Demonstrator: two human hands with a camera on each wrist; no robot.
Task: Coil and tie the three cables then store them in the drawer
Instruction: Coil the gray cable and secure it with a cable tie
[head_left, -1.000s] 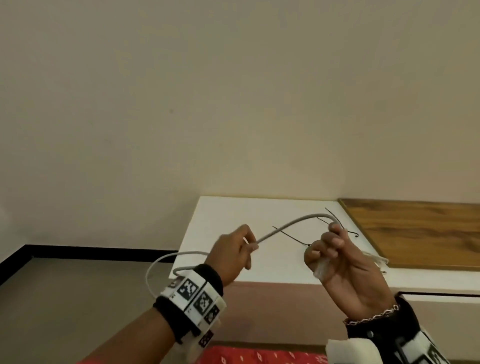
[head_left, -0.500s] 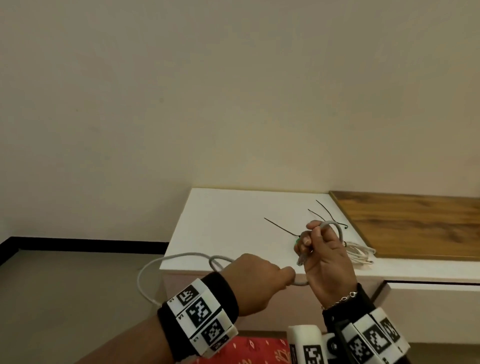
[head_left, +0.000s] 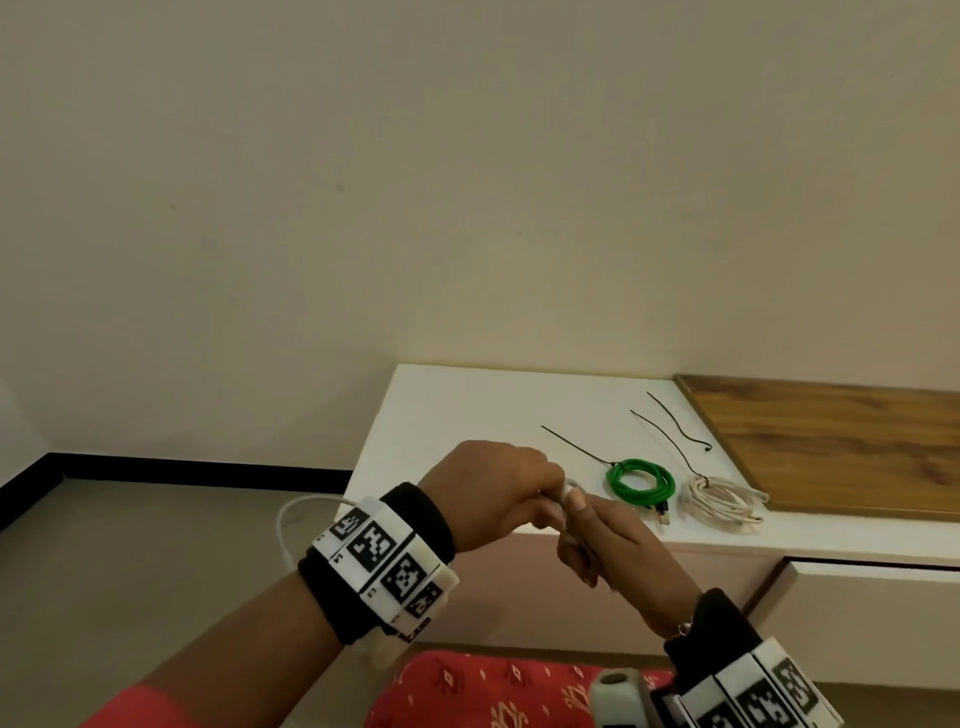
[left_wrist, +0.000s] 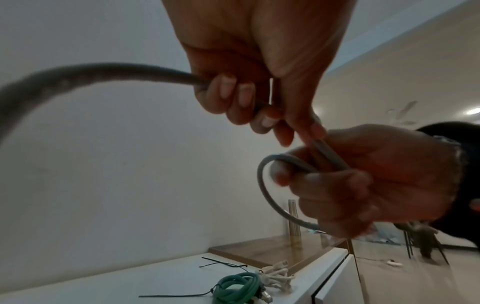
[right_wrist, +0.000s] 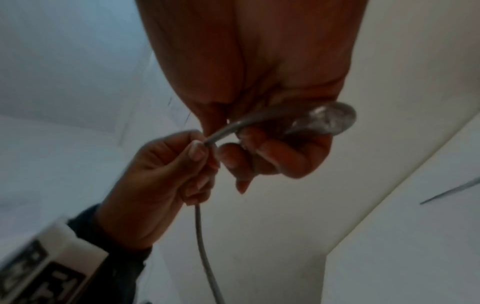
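Note:
Both hands hold a grey cable (left_wrist: 130, 70) in the air in front of the white cabinet (head_left: 467, 415). My left hand (head_left: 498, 488) pinches the cable close against my right hand (head_left: 597, 540). My right hand (left_wrist: 363, 181) grips a small loop of it, and its clear plug (right_wrist: 324, 117) sticks out by the palm. The rest of the grey cable (head_left: 291, 514) hangs in an arc left of my left wrist. A green coil (head_left: 641, 480) and a white coil (head_left: 722, 501) lie on the cabinet top, each with a black tie running from it.
A third black tie (head_left: 680, 421) lies loose behind the coils. A wooden panel (head_left: 831, 441) covers the right part of the top. A drawer front (head_left: 872, 571) sits below it with a dark gap along its edge. Red patterned cloth (head_left: 493, 691) is beneath my arms.
My left hand has travelled right along the grey cable and met my right hand, making a small loop there. Both hands have come lower, so the green and white coils now show.

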